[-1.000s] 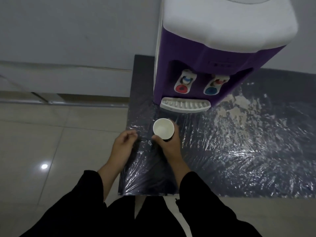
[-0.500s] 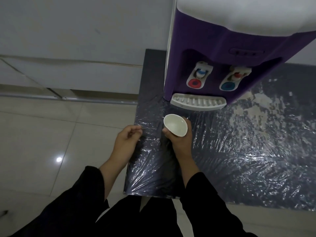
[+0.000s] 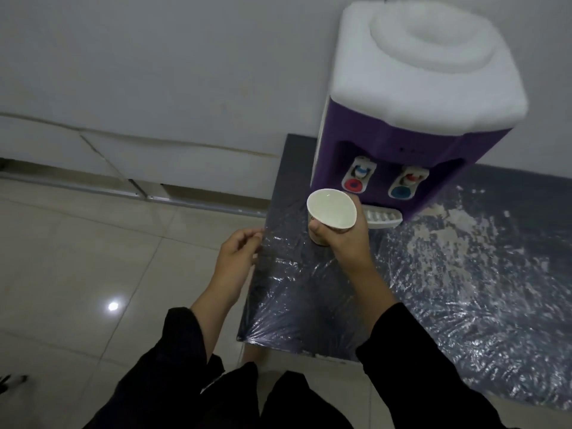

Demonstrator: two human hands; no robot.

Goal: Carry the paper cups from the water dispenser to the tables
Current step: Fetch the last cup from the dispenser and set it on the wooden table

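Before the dispenser (image 3: 402, 125), right hand (image 3: 346, 246) grips paper cup (image 3: 331, 212); left hand (image 3: 235, 258) loosely curled, empty.

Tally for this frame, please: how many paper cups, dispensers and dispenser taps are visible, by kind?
Paper cups: 1, the paper cup held in the right hand
Water dispensers: 1, the water dispenser
Taps: 2, the left tap and the right tap
Total: 4

likely an office or institutional break corner: purple-and-white water dispenser (image 3: 405, 125) on a dark tabletop (image 3: 464, 274) wrapped in plastic film, plain grey wall (image 3: 154, 57), glossy beige floor tiles (image 3: 77, 258).
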